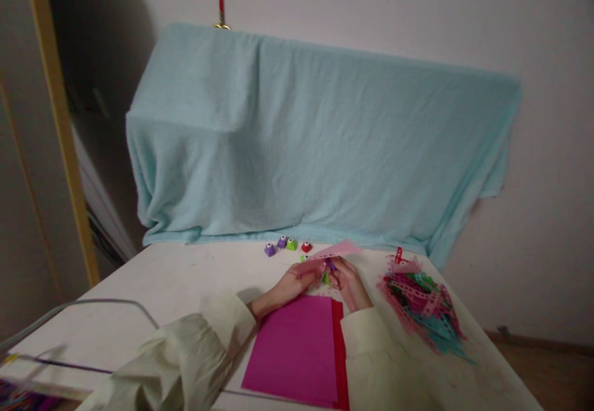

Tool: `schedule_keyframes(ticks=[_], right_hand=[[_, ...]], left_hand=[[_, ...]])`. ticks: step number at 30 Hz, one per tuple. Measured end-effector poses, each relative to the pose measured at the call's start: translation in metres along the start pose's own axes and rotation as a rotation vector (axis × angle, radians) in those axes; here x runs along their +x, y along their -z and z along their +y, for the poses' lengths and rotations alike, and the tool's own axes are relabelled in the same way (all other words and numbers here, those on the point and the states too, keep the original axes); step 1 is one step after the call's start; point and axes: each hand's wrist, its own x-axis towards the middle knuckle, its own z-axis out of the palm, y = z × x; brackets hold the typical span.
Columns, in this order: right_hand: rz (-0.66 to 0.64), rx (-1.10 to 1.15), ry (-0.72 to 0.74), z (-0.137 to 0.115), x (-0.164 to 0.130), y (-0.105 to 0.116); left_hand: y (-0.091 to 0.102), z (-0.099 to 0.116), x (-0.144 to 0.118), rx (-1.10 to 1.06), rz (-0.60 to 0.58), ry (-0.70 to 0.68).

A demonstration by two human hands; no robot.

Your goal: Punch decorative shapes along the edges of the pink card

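Observation:
My left hand is closed on the near-left part of a pink sheet of paper, which has a row of punched holes along its near edge. My right hand is closed around a small purple thing just under the paper's edge; its kind is partly hidden by the fingers. A bit of green shows between the two hands. Just behind them sit small craft punches with eye-like tops: a red punch, a green punch and a purple punch, among others.
Magenta sheets lie over red paper before me. A heap of punched paper strips covers the table's right side. Behind the white table hangs a light-blue cloth. A grey cable crosses the left side.

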Motion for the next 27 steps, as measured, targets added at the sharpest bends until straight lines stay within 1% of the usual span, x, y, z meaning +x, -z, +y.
schedule_keyframes(ticks=[5,8,12,15,18,22,24,27], right_hand=[[-0.02,0.108,-0.068,0.003,0.005,0.008],[-0.003,0.116,-0.067,0.003,0.007,0.01],[0.024,0.091,-0.025,0.001,0.006,0.008],[0.021,0.061,0.002,-0.001,0.003,0.005],[0.012,0.04,0.01,-0.002,0.002,0.003],[0.044,0.02,0.0,-0.003,0.001,0.003],[0.052,0.005,0.003,-0.003,0.001,0.003],[0.055,-0.026,0.018,-0.003,-0.001,0.002]], left_hand=[[-0.002,-0.009,0.001,-0.147,0.062,0.086],[-0.003,-0.011,0.002,-0.193,0.085,0.058],[-0.003,-0.01,0.007,-0.244,0.188,-0.013],[-0.003,-0.012,0.01,-0.274,0.218,0.021],[-0.001,-0.018,0.01,-0.169,0.222,0.064],[0.003,-0.02,0.009,0.018,0.229,0.071],[0.004,-0.017,0.008,0.051,0.248,0.07],[0.004,-0.012,0.007,0.062,0.223,0.068]])
